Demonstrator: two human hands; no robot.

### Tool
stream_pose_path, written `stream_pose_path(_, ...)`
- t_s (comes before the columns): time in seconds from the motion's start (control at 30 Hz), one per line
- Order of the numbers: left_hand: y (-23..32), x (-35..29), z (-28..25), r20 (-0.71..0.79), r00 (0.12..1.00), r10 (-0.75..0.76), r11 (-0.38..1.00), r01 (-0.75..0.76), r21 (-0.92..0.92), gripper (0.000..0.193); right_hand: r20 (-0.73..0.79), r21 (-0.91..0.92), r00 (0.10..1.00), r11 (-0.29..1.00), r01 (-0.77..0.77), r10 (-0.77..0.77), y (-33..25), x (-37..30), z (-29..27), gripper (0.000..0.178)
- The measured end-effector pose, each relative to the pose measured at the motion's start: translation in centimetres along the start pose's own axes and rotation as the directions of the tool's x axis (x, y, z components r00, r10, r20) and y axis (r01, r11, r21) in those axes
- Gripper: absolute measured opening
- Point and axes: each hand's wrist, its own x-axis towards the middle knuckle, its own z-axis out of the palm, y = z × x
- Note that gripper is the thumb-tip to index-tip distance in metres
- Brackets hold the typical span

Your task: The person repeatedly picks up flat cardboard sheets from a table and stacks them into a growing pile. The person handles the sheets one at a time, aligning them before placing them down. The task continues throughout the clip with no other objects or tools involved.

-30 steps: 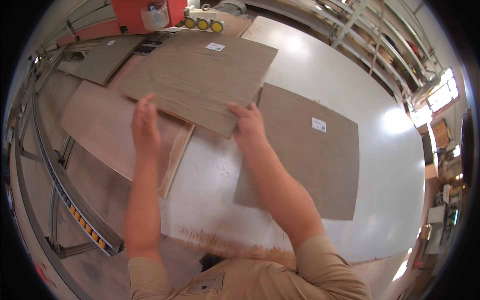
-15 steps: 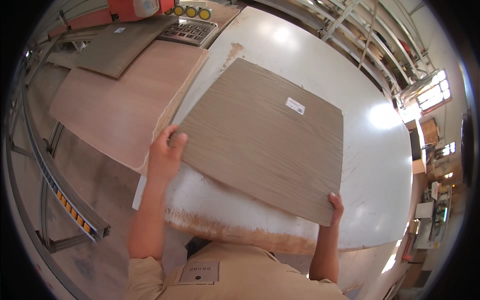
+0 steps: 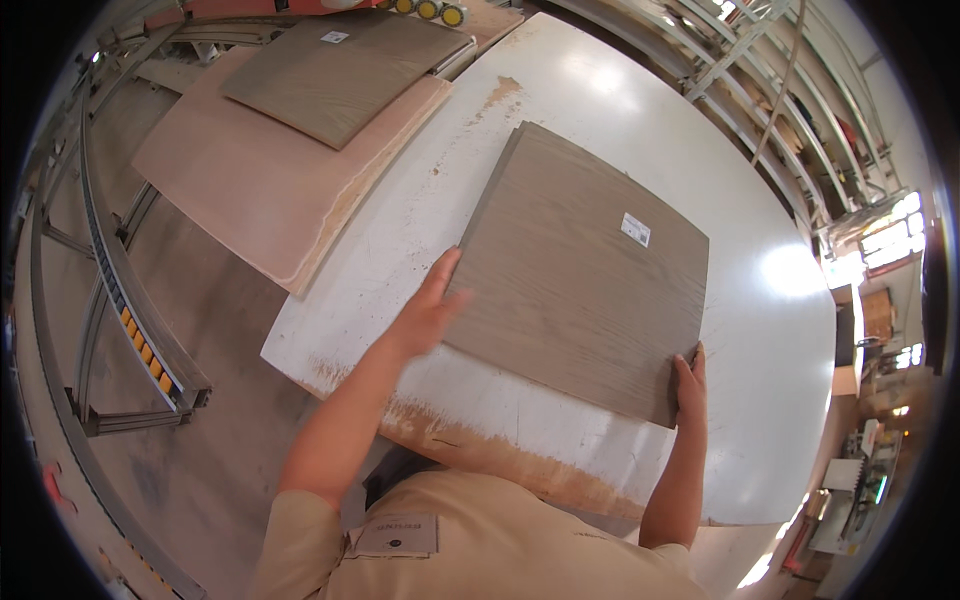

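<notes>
A grey-brown wood-grain panel [image 3: 580, 270] with a small white label [image 3: 635, 230] lies flat on a white-topped table [image 3: 760, 400]. Along its left side a second edge shows beneath, like another panel under it. My left hand [image 3: 425, 315] is at the panel's left edge near the front corner, fingers stretched out and thumb apart, a little blurred. At the front right corner my right hand [image 3: 690, 385] holds the panel's edge, its thumb by the top face and fingers along the side.
To the left, another grey-brown panel [image 3: 345, 80] rests on a stack of pinkish boards [image 3: 240, 170]. A roller conveyor rail [image 3: 130, 320] with yellow rollers runs at the far left. Metal racks [image 3: 760, 90] stand behind the table. The table's front edge [image 3: 480, 460] is worn brown.
The panel has been lowered flat and shifted right in view. My left hand has loosened from its corner and slid along the left edge. The view has turned, bringing the left stack further right.
</notes>
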Motion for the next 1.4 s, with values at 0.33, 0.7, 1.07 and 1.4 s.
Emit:
stream_pose_path(0.33,1.2,5.7,-7.9,-0.155,0.897,0.414,0.721,-0.219,0.658,0.062,-0.114,-0.517,0.912,0.807,0.285,-0.395,-2.4,-1.5,2.0,0.066)
stream_pose_path(0.7,-4.5,8.2,-12.5,-0.591,0.76,0.27,0.925,-0.034,0.379,0.046,0.61,0.399,0.762,0.915,-0.059,-0.216,-23.3,-2.3,37.1,0.081)
stream_pose_path(1.07,-2.7,6.8,-14.1,-0.722,0.69,0.048,0.926,-0.302,-0.227,0.049,0.688,0.554,0.718,0.714,-0.427,-0.105,-26.8,0.7,43.3,0.026)
stream_pose_path(1.4,-0.8,5.9,-16.0,-0.693,0.653,-0.306,0.643,-0.396,-0.656,0.067,0.52,0.836,0.819,0.34,-0.43,-0.244,-25.0,-5.3,37.2,0.039)
